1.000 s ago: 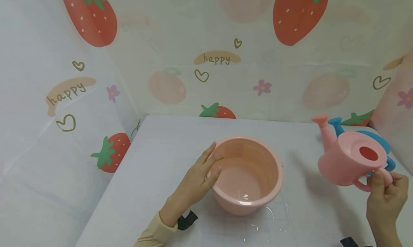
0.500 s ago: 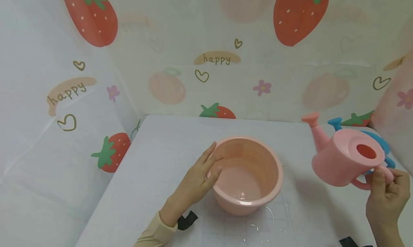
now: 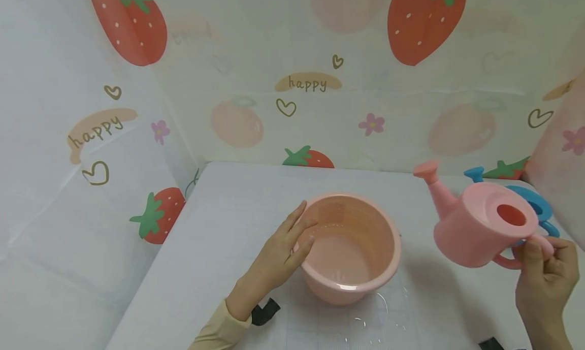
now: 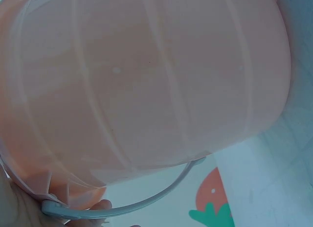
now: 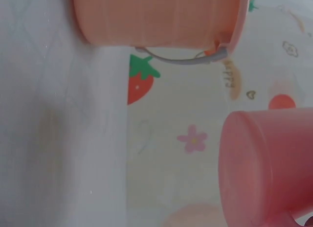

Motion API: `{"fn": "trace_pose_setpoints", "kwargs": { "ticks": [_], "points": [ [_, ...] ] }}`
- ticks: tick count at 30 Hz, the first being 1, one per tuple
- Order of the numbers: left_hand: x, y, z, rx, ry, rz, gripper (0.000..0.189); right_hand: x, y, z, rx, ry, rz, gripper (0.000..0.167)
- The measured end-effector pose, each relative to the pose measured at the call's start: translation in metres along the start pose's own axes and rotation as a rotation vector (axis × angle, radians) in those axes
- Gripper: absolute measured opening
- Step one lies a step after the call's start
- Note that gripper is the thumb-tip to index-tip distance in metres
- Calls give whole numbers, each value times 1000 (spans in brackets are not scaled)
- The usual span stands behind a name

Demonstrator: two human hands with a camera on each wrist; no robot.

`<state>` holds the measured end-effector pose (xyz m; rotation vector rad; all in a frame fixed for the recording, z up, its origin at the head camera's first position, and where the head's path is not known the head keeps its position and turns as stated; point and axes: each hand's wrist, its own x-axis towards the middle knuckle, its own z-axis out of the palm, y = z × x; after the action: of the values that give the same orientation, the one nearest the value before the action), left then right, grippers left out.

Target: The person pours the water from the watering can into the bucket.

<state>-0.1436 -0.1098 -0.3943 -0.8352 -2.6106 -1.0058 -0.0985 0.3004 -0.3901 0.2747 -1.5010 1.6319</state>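
Note:
A pink watering can (image 3: 480,225) is held by its handle in my right hand (image 3: 548,279), thumb and fingers curled round the grip. The can hangs above the table, tipped slightly, its spout pointing left. In the right wrist view the base of the watering can (image 5: 244,168) shows at lower right. My left hand (image 3: 274,256) rests over the left rim of a pink bucket (image 3: 349,289), its fingers extended. From the left wrist, the ribbed side of the bucket (image 4: 146,85) fills the view, with a grey handle (image 4: 142,207) hanging beside the fingers.
A blue watering can (image 3: 532,197) stands at the back right, partly behind the pink one. Wet-looking glints mark the white table (image 3: 247,197) before the bucket. Black straps (image 3: 265,312) lie near each wrist. A fruit-printed curtain (image 3: 402,96) surrounds the table.
My right hand has turned the pink watering can slightly, and its spout has moved left toward the bucket. The left hand and the bucket have stayed in place.

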Motion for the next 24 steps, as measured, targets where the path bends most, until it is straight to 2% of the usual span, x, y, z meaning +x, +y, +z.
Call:
{"fn": "trace_pose_setpoints", "kwargs": {
  "ticks": [4,10,13,14,17,22,24],
  "points": [
    [-1,0,0,0,13,1,42,-3,-3,3,30,2,15,11],
    [-1,2,-1,-2,21,-1,41,-6,-7,6,-78,-46,-8,13],
    [-1,2,-1,-4,20,-1,42,-8,-9,8,-51,-67,-15,14],
    [-1,2,-1,-3,21,0,42,-8,-10,9,-13,-74,-11,13],
    [-1,1,0,-3,25,3,41,-10,-11,10,-18,-91,-14,13],
    [0,1,0,1,32,9,41,-14,-14,12,-134,-108,-22,13],
    [0,1,0,5,34,10,41,-16,-15,12,-109,-119,-16,13]
  ]
}}
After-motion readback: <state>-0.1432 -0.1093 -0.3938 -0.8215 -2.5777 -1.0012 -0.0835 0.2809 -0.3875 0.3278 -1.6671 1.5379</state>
